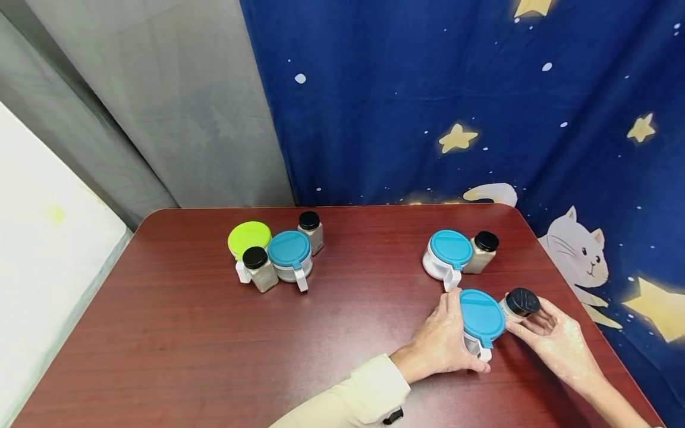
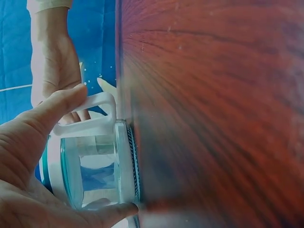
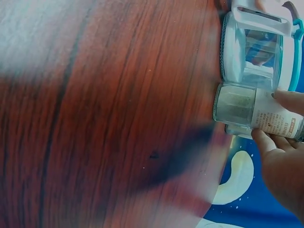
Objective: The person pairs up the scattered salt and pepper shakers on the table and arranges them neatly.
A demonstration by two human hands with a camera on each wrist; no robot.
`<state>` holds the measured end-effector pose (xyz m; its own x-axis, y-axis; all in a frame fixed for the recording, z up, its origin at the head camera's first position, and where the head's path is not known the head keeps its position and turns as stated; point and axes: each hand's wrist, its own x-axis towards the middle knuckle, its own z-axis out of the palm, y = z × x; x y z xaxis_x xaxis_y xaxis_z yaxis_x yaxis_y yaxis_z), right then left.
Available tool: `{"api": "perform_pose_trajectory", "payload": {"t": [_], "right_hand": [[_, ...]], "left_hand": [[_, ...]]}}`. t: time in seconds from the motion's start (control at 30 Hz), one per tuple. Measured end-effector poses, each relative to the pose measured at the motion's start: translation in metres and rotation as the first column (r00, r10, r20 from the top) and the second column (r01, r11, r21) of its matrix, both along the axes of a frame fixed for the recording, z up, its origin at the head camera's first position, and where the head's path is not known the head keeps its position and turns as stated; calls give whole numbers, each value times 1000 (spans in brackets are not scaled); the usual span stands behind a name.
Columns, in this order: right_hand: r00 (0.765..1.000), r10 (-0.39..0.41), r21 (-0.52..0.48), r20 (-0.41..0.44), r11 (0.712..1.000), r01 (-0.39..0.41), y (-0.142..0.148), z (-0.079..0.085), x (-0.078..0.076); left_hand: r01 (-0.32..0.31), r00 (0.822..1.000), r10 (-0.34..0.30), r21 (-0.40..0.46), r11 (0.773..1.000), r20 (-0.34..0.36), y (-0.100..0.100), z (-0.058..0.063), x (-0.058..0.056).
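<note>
A clear glass seasoning jar (image 1: pixel 483 315) with a blue lid and a white handle stands at the table's right side. My left hand (image 1: pixel 446 336) grips it, fingers round the far side and the thumb by the handle; the left wrist view shows the jar's glass body (image 2: pixel 97 178) between thumb and fingers. Right beside it, a labelled glass shaker bottle (image 3: pixel 235 104) with a black cap is pinched between the thumb and fingers of my right hand (image 1: pixel 559 345). In the right wrist view the bottle appears to touch the jar or nearly so.
Behind my hands stand another blue-lidded jar (image 1: pixel 451 249) and a black-capped bottle (image 1: pixel 480 255). At the table's back left are a green-lidded jar (image 1: pixel 249 238), a blue-lidded jar (image 1: pixel 289 249) and two black-capped bottles, one in front (image 1: pixel 262 273), one behind (image 1: pixel 313 235). Curtains hang beyond the table.
</note>
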<state>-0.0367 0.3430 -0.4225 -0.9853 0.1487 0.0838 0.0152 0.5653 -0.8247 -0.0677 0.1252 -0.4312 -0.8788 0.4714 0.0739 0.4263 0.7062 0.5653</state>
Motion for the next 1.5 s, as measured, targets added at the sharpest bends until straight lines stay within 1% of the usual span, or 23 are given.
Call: {"api": "perform_pose_trajectory", "payload": {"t": [0.07, 0.13, 0.2, 0.3, 0.37, 0.4, 0.47, 0.53, 0.6, 0.7, 0.83, 0.97, 1.07, 1.17, 1.23, 1.3, 1.37, 1.47, 1.5], "right_hand": [[999, 32, -2, -34, 999, -32, 2, -1, 1], [991, 91, -23, -96, 995, -94, 4, 0, 2], [973, 162, -48, -163, 984, -171, 6, 3, 4], [946, 243, -34, -217, 966, -256, 11, 11, 5], [927, 290, -10, -238, 954, -301, 14, 18, 4], [919, 308, 12, -246, 949, -315, 16, 22, 4], [902, 347, 23, -258, 935, -353, 20, 30, 3], [893, 366, 40, -262, 929, -369, 22, 37, 2], [896, 363, 61, -257, 931, -359, 22, 43, 1], [908, 346, 107, -237, 938, -329, 20, 50, 2], [922, 322, 139, -215, 944, -298, 16, 58, 3], [929, 306, 153, -206, 948, -278, 12, 62, 4], [934, 284, 168, -218, 953, -251, 8, 65, 4], [936, 247, 173, -250, 963, -207, 1, 70, 4], [934, 228, 168, -276, 968, -187, -4, 73, 5], [925, 228, 158, -304, 969, -188, -11, 76, 6], [918, 240, 145, -315, 968, -203, -18, 78, 6], [907, 270, 127, -323, 962, -241, -30, 81, 7], [907, 276, 123, -318, 961, -249, -34, 82, 6]], "left_hand": [[3, 1000, -3, 9, 1000, 5, -1, -1, 0], [4, 1000, -5, 29, 1000, 30, -3, -1, 0], [4, 998, -7, 48, 999, 61, -6, -1, 0], [2, 995, -8, 61, 998, 97, -14, 2, -1], [8, 995, -14, 62, 998, 98, -19, 6, -2], [15, 996, -20, 60, 998, 90, -22, 8, -2], [34, 997, -38, 63, 997, 72, -29, 12, -3], [64, 997, -67, 58, 996, 41, -36, 16, -3], [96, 995, -97, 49, 994, 15, -44, 19, -3], [124, 992, -125, 32, 992, 9, -55, 25, -1], [129, 991, -130, 38, 991, 41, -67, 33, 2], [132, 990, -134, 54, 990, 42, -77, 38, 2], [134, 990, -136, 71, 988, 34, -85, 40, 2], [137, 990, -139, 107, 985, 18, -93, 42, 1], [141, 990, -141, 126, 982, -4, -99, 44, 1], [140, 990, -139, 153, 978, -20, -105, 45, 0], [132, 991, -130, 183, 974, -25, -112, 47, 0], [94, 996, -92, 222, 970, -19, -121, 51, 0], [81, 997, -79, 236, 969, -18, -125, 52, -1]]}}
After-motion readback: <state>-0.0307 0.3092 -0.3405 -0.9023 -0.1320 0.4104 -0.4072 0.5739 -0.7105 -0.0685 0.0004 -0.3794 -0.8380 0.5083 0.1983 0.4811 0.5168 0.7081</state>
